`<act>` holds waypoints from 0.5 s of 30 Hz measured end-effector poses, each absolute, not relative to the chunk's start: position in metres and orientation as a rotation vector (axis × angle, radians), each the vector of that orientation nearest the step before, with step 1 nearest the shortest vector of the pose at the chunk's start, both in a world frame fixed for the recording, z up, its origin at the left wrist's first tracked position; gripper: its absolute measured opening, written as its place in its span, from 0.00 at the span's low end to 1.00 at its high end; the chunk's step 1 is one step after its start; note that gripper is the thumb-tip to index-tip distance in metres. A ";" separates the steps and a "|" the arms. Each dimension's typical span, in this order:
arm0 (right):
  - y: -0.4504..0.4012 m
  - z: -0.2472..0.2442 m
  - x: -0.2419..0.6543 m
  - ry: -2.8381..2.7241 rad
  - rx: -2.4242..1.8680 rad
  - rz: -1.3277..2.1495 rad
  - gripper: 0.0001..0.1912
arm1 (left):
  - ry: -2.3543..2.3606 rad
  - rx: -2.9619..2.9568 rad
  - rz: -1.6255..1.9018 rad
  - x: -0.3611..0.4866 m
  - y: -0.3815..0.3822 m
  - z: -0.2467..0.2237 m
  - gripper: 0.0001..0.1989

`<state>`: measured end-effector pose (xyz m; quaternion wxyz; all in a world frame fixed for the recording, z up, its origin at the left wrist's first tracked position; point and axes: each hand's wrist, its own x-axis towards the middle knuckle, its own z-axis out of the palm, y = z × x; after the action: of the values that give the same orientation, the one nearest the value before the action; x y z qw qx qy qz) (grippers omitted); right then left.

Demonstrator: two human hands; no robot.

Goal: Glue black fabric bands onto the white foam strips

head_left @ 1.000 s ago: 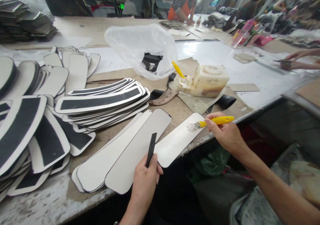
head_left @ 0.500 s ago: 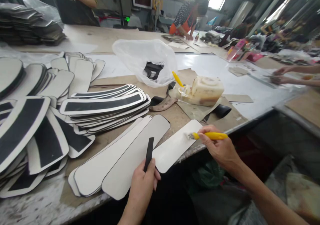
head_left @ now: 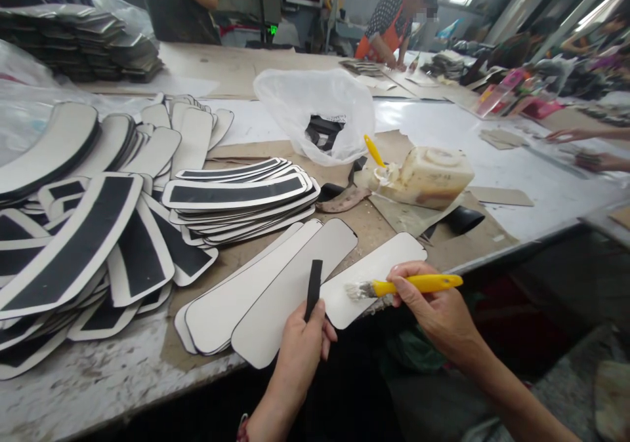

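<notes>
Along the near edge of the counter (head_left: 123, 380), the right hand (head_left: 436, 307) pinches a yellow brush (head_left: 418, 284) by its handle, the pale bristles against a white panel (head_left: 384, 265) that lies slantwise there. The left hand (head_left: 301, 340), just beside that panel's near end, grips a black strip (head_left: 314, 288) between thumb and fingers, its free end pointing up. Left of the white panel lie overlapping pale panels (head_left: 290, 298); beyond it, a second yellow brush (head_left: 374, 151) leans in a stained plastic container (head_left: 433, 180).

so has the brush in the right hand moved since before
Yes: along the white panel beneath, the brush has moved toward the end nearest the left hand.
</notes>
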<state>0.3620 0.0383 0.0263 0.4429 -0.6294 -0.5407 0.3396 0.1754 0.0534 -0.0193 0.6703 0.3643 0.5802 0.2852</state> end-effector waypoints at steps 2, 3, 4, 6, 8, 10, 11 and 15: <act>0.037 0.029 0.359 -1.328 -1.535 0.873 0.09 | 1.314 0.822 0.646 0.175 0.053 -0.020 0.21; 0.036 0.030 0.357 -1.322 -1.521 0.911 0.09 | 1.316 0.823 0.646 0.176 0.053 -0.021 0.20; 0.036 0.029 0.355 -1.317 -1.512 0.948 0.09 | 1.318 0.824 0.645 0.176 0.053 -0.022 0.20; 0.037 0.025 0.357 -1.327 -1.521 0.964 0.10 | 1.319 0.834 0.651 0.176 0.052 -0.024 0.19; 0.039 0.020 0.366 -1.374 -1.570 0.854 0.10 | 1.333 0.854 0.665 0.176 0.051 -0.026 0.19; 0.042 0.017 0.384 -1.443 -1.632 0.668 0.09 | 1.359 0.871 0.672 0.177 0.049 -0.026 0.20; 0.044 0.016 0.395 -1.480 -1.662 0.569 0.09 | 1.371 0.876 0.669 0.178 0.049 -0.026 0.21; 0.054 0.013 0.439 -1.594 -1.730 0.251 0.08 | 1.412 0.885 0.678 0.180 0.047 -0.022 0.23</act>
<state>0.4388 0.0535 0.0133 0.3784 -0.6769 -0.6237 0.0983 0.1798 0.0467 -0.0219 0.6221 0.3852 0.6144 0.2950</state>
